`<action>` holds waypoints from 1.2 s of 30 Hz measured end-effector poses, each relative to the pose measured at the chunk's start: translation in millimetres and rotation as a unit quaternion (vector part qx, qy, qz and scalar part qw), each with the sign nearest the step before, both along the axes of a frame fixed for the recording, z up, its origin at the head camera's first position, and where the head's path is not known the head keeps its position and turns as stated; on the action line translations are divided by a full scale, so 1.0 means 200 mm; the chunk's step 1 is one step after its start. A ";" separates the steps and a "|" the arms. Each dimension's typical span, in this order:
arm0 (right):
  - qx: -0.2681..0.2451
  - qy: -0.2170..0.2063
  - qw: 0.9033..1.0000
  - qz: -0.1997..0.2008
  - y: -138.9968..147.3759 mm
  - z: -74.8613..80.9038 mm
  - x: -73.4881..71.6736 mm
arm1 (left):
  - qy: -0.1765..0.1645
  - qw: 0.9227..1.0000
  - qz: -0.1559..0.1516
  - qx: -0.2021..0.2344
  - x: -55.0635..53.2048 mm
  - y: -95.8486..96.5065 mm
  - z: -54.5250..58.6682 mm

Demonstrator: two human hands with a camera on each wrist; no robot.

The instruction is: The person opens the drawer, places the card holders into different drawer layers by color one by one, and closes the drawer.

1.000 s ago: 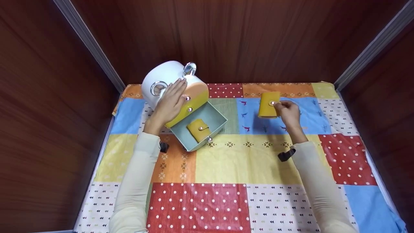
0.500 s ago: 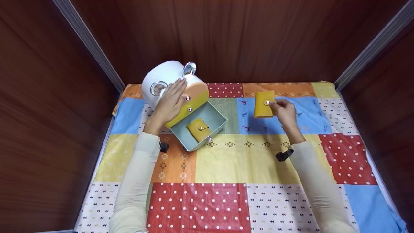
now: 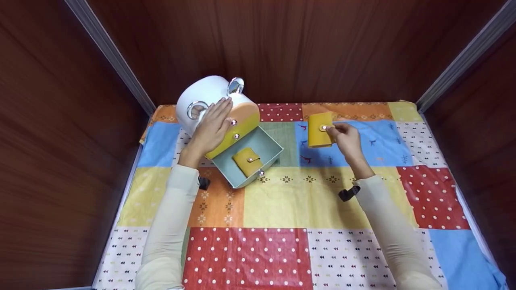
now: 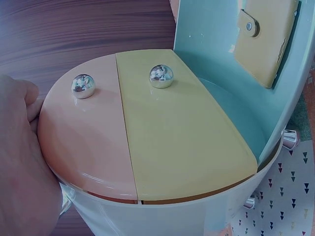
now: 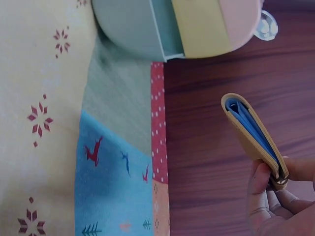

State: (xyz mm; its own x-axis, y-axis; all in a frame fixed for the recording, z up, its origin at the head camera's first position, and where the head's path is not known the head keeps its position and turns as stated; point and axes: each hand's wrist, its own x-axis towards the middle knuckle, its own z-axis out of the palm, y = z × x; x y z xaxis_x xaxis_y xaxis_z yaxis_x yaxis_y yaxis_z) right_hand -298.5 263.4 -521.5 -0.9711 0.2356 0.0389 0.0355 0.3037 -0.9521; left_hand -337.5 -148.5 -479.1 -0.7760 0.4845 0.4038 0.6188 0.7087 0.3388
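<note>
In the head view my right hand pinches a yellow wallet by its snap side, above the blue patch of cloth. The right wrist view shows that wallet edge-on, with blue inside, between thumb and fingers. My left hand lies with straight fingers on the top of a white small drawer cabinet with silver ears. Its bottom drawer, pale green, is pulled out. Another yellow wallet lies in that drawer. The orange and yellow drawer fronts look closed in the left wrist view.
A patchwork cloth covers the table. Dark wood panels stand behind it and on both sides. The cabinet sits at the back left, near the rear panel.
My right hand has moved left with the wallet, closer to the pulled-out drawer. The left hand, the cabinet and the wallet in the drawer stay in place.
</note>
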 end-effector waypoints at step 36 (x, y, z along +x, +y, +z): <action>-0.007 0.006 0.998 0.068 -0.32 -0.01 -0.02 | 0.011 1.000 -0.002 0.005 0.00 0.00 0.00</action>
State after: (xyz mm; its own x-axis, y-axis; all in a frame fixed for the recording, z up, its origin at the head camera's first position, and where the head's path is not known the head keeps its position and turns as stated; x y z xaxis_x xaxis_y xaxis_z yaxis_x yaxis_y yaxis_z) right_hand -302.9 199.0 -524.5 -0.9935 0.1029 0.0491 -0.0170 0.2924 -0.9561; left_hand -337.4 -149.1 -479.1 -0.7649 0.4834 0.4258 0.6290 0.7030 0.3319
